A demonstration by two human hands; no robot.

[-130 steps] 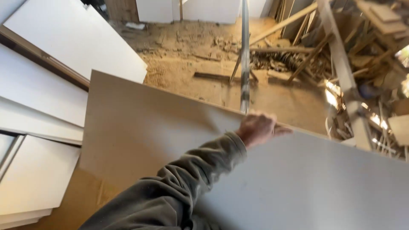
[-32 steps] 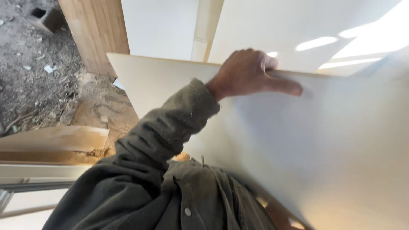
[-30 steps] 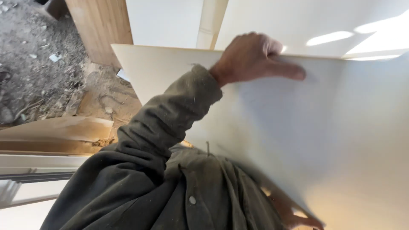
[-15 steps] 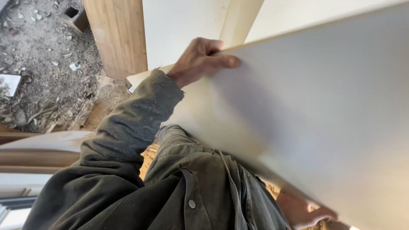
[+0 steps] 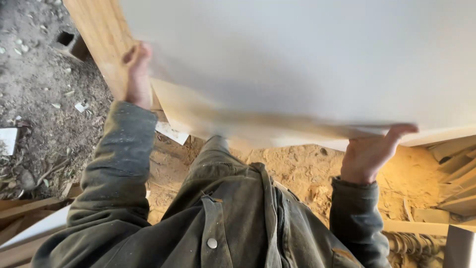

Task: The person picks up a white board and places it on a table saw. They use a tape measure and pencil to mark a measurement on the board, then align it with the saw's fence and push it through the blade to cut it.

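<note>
The left hand (image 5: 137, 74), blurred, grips the left edge of a big white panel (image 5: 307, 59), fingers curled round it, steadying the sheet. The panel fills the upper frame, raised flat at chest height. The right hand (image 5: 369, 156) bears its near edge from below, fingers hooked. Underneath: sawdust floor (image 5: 297, 164), offcuts (image 5: 456, 168), dirt (image 5: 34, 99).

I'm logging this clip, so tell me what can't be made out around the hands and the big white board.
- Left hand, head view: fingers blurred by motion, grip unclear.
- Right hand: fingertips hidden under the board's lower edge.
- White board: top and right side cut off by the frame.
- Board's near edge: blurred, thickness unreadable.
</note>
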